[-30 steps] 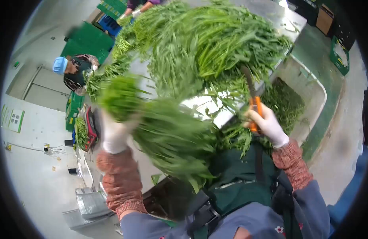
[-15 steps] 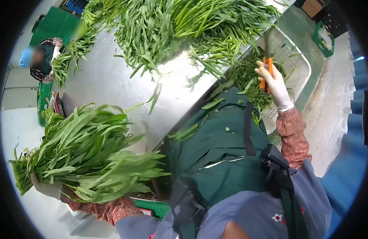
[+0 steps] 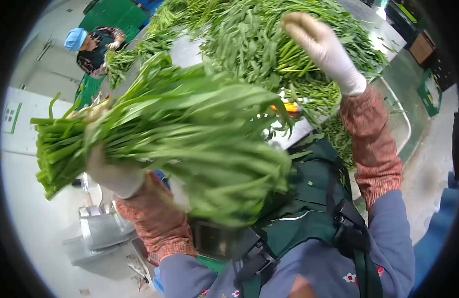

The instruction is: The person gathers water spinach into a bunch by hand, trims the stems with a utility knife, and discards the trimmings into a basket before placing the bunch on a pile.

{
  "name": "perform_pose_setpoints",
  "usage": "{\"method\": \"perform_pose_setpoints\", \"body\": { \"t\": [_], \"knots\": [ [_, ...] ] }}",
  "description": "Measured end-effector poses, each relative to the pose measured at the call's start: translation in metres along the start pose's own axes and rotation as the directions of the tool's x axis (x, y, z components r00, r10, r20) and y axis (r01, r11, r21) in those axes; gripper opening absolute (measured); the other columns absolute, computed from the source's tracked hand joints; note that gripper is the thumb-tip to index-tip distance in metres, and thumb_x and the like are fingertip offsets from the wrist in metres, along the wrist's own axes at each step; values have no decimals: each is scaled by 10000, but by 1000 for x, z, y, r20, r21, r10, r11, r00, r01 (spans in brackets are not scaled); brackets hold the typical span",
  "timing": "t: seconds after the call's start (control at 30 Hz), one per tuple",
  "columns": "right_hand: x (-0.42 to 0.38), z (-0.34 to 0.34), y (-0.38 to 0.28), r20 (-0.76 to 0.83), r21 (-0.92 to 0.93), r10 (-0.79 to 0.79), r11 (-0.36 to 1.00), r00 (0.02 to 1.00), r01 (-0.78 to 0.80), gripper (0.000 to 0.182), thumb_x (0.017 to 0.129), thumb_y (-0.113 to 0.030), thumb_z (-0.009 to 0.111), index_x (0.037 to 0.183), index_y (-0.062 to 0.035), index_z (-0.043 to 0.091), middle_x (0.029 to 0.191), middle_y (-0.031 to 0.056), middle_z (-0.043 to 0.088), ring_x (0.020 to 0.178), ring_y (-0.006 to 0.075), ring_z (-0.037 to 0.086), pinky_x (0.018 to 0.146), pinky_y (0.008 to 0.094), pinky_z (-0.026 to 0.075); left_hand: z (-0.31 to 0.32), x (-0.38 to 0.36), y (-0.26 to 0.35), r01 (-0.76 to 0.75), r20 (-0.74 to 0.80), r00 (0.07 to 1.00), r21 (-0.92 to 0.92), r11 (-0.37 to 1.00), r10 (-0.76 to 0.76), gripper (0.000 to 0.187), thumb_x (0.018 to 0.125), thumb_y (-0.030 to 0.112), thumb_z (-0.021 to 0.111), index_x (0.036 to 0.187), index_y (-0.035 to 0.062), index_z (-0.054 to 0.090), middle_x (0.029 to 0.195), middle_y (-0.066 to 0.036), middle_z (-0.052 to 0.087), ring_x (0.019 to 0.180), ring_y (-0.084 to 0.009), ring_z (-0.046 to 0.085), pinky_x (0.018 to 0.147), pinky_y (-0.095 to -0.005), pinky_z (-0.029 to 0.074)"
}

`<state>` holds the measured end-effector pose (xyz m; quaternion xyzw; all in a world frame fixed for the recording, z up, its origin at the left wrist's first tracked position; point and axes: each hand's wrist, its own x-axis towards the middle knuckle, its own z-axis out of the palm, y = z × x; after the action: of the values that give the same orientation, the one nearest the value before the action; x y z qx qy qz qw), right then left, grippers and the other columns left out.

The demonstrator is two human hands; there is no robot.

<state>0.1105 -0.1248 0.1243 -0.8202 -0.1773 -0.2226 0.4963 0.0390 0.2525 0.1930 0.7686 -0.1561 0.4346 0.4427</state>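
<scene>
Head view shows the leafy bunch [image 3: 204,134] raised before the metal table [image 3: 186,52], its stems pointing left, and the left hand [image 3: 113,171] is closed around it near these stems. Beyond its leaves, an orange handle [image 3: 292,107] is partly visible. The right hand [image 3: 321,47] appears over the big green pile [image 3: 244,44]; its grip I cannot tell.

Landmark: pile of greens [image 3: 249,49]. Held bunch [image 3: 199,134] blocks its near-left approach. Right hand [image 3: 326,52] in the air over it. Orange handle [image 3: 290,107] at near edge. Passage: above tabletop corner [image 3: 388,34], right of pile; basket rim [image 3: 407,121] stands nearer the wearer.
</scene>
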Motion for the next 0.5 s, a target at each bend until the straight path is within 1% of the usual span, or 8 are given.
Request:
{"method": "perform_pose_setpoints", "body": {
  "t": [0.07, 0.17, 0.27, 0.3, 0.4, 0.43, 0.47, 0.5],
  "knots": [
    [27, -26, -40, 2, 80, -168, 983, 986, 167, 434, 1005, -366, 506, 1251, -17, 582, 1219, 91, 631, 1106, 181, 593, 977, 323, 444, 54, -22, 15, -385, 187, 922, 331, 861, 340, 235, 888, 39, 597, 1086, -51, 688, 1135, -152, 669, 1038, -270, 626, 995, -394, 458],
    [38, -31, -85, 66, 192, -271, 948, 960, 254, 451, 992, -385, 521, 1218, 2, 573, 1107, 132, 629, 994, 217, 600, 885, 323, 475, 132, -68, 33, -201, 12, 977, -306, 931, 215, 294, 882, -13, 589, 1171, -68, 580, 1189, -158, 585, 1033, -259, 597, 946, -388, 478],
    [13, -31, -62, 292, -31, -212, 972, 932, 231, 443, 1006, -369, 453, 1281, -43, 573, 1256, 149, 611, 1197, 281, 548, 1026, 376, 416, 161, -122, 50, 138, 101, 990, -823, 551, -98, 378, 866, -61, 579, 1233, -73, 489, 1199, -155, 534, 1009, -234, 579, 870, -365, 508],
    [-11, -33, -45, 392, -88, -129, 980, 911, 177, 437, 1003, -348, 459, 1292, -36, 562, 1265, 171, 601, 1201, 308, 544, 1033, 393, 413, 165, -137, 52, 223, 158, 962, -923, 312, -221, 398, 854, -75, 574, 1238, -65, 471, 1173, -148, 539, 988, -216, 581, 827, -346, 525],
    [-96, -23, 4, 642, -55, 360, 902, 677, -428, 439, 1016, -311, 448, 1325, -9, 526, 1337, 182, 556, 1252, 304, 509, 1069, 391, 384, 142, -137, 87, 617, 373, 786, -518, 592, -492, 347, 870, 19, 561, 1206, -62, 528, 1114, -145, 588, 992, -217, 595, 830, -344, 523],
    [-125, -20, 8, 667, 59, 397, 816, 631, -575, 450, 1028, -299, 433, 1342, 17, 503, 1354, 173, 549, 1275, 264, 494, 1088, 365, 360, 135, -144, 73, 817, 553, 564, -481, 318, -613, 234, 930, 91, 589, 1115, -50, 621, 1127, -111, 640, 1029, -201, 601, 926, -376, 489],
    [-153, -17, 25, 698, 133, 351, 793, 624, -594, 616, 1025, -458, 396, 1410, 22, 422, 1400, 162, 506, 1288, 241, 474, 1113, 366, 317, 137, -145, 63, 852, 563, 451, -503, 147, -692, 231, 872, -7, 612, 1093, -72, 614, 1095, -128, 653, 945, -209, 643, 858, -342, 524],
    [-169, -19, 22, 701, 318, 380, 590, 604, -742, 695, 1006, -536, 358, 1428, 13, 401, 1450, 150, 450, 1339, 229, 409, 1135, 364, 276, 139, -147, 54, 854, 542, 456, -490, 176, -705, 296, 859, 59, 582, 1125, -70, 602, 1093, -139, 649, 973, -233, 636, 885, -367, 518]
  ]
}}
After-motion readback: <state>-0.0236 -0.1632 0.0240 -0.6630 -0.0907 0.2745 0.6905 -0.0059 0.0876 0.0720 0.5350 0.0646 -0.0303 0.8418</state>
